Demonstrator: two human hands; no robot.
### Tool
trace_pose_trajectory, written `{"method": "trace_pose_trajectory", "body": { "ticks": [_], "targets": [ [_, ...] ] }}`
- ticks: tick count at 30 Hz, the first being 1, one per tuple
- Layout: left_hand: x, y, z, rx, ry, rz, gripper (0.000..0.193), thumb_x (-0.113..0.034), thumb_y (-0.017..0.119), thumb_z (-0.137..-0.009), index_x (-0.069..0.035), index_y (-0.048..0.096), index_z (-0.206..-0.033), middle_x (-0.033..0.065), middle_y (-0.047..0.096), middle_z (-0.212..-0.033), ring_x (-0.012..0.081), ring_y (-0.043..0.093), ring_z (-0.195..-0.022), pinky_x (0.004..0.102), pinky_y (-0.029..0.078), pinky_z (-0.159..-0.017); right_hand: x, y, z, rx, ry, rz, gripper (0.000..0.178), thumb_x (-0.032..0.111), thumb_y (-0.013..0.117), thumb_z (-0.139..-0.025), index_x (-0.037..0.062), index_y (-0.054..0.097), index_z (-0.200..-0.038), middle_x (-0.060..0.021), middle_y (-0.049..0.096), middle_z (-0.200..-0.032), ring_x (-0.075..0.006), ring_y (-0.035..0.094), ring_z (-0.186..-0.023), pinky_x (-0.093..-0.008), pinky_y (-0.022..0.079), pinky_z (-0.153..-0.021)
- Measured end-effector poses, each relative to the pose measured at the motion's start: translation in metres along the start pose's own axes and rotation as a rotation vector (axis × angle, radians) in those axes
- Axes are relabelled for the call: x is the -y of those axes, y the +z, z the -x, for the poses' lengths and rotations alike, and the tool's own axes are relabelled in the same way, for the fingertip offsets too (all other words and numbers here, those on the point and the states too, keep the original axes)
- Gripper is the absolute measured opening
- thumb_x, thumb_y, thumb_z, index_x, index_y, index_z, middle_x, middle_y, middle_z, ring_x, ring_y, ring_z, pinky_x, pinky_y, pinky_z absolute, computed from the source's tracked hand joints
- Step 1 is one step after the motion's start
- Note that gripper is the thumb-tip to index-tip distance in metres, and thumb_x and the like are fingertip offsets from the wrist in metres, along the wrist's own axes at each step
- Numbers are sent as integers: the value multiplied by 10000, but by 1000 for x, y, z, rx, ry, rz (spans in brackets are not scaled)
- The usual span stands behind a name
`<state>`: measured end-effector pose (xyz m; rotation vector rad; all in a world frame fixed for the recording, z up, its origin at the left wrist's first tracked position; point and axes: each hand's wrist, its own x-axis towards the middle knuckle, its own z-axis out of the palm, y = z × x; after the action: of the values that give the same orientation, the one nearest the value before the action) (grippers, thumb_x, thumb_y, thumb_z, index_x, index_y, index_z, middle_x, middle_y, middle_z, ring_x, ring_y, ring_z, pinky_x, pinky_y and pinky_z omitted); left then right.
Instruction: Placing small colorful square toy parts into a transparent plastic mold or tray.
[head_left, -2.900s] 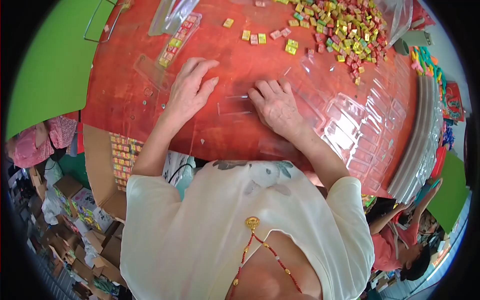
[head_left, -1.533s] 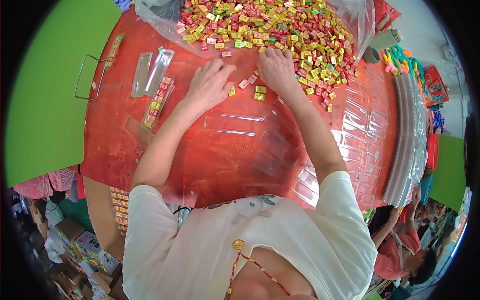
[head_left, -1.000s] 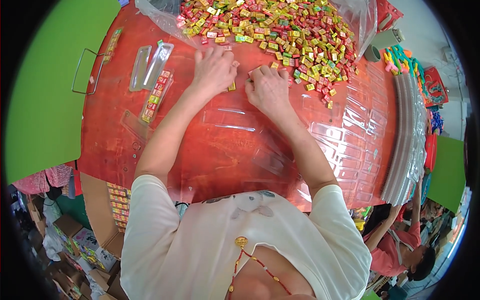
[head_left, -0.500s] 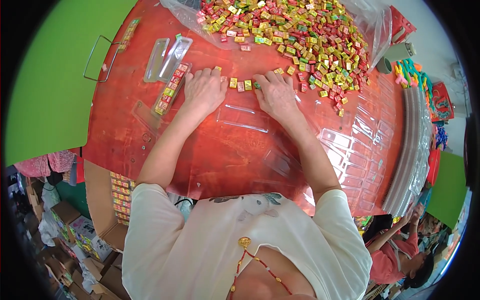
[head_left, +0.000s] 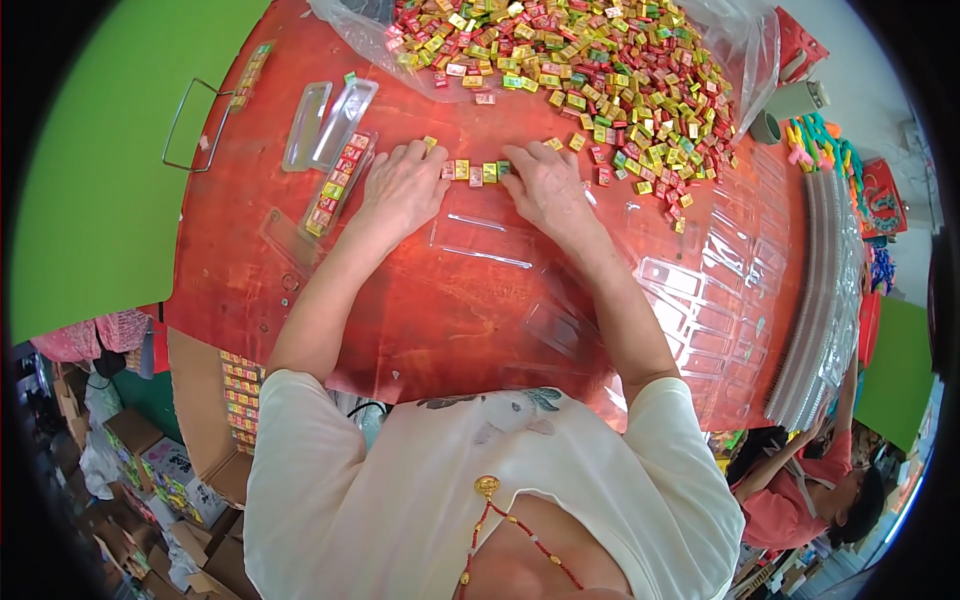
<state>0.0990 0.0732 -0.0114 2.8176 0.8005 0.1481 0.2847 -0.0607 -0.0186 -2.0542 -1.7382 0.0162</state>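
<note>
A short row of small red, yellow and green printed boxes (head_left: 476, 173) lies side by side on the red table. My left hand (head_left: 403, 187) is at its left end, fingers curled down and partly hiding that end. At the right end, my right hand (head_left: 547, 187) has its fingers bent against the green box. The row is pinched between the two hands. A clear tray (head_left: 340, 185) filled with similar boxes lies left of my left hand. One loose yellow box (head_left: 430, 143) sits by the left fingertips, and others lie beyond my right hand.
A big heap of small boxes (head_left: 620, 80) spreads across the far side on plastic film. Empty clear trays (head_left: 306, 125) lie at the left, and many more (head_left: 700, 300) at the right. Stacked trays (head_left: 820, 290) line the right edge. A co-worker (head_left: 810, 490) is at the lower right.
The boxes between my hands have come together into a tighter row, and more show at its left end. Both hands have shifted only slightly. The co-worker's arm has moved.
</note>
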Motion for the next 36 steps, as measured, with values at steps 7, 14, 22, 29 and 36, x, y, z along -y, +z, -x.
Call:
{"method": "trace_pose_trajectory", "body": {
  "ticks": [7, 14, 22, 29, 36],
  "targets": [
    [-11, -7, -1, -95, 52, 55, 499, -280, 741, -830, -110, 570, -1267, 124, 551, -1132, 315, 556, -1095, 482, 451, -861, -45, -21, 0, -84, 76, 184, 214, 203, 689, -844, 111, 659, -1035, -82, 627, -927, -275, 640, -929, -454, 427, -802],
    [-25, 1, -17, 5, 67, 41, 514, -267, 736, -819, -138, 566, -1287, 140, 528, -1145, 330, 557, -1112, 488, 477, -872, -32, -7, -11, -42, -70, 256, 130, 209, 677, -844, 137, 682, -952, -80, 599, -879, -269, 621, -896, -438, 425, -811],
    [1, -19, -1, 57, -1, 242, 573, -170, 737, -821, -96, 528, -1350, 145, 528, -1186, 369, 577, -1116, 465, 501, -901, -28, -11, -7, 132, -206, 98, 271, 139, 670, -871, 141, 660, -1142, -86, 599, -982, -287, 617, -942, -434, 435, -847],
    [6, -17, 3, 87, -17, 238, 589, -149, 729, -824, -73, 513, -1368, 161, 517, -1204, 384, 587, -1096, 483, 503, -874, -17, -17, -5, 177, -77, -83, 397, 147, 687, -839, 93, 620, -1227, -122, 607, -1090, -324, 613, -1066, -486, 454, -918],
    [-2, -8, -2, 103, -19, 285, 525, -145, 710, -854, -83, 527, -1342, 189, 498, -1232, 384, 611, -1120, 477, 549, -867, -7, -1, -5, 143, -130, -68, 410, 161, 724, -812, 55, 620, -1194, -135, 580, -1077, -330, 612, -1045, -458, 467, -886]
  ]
}}
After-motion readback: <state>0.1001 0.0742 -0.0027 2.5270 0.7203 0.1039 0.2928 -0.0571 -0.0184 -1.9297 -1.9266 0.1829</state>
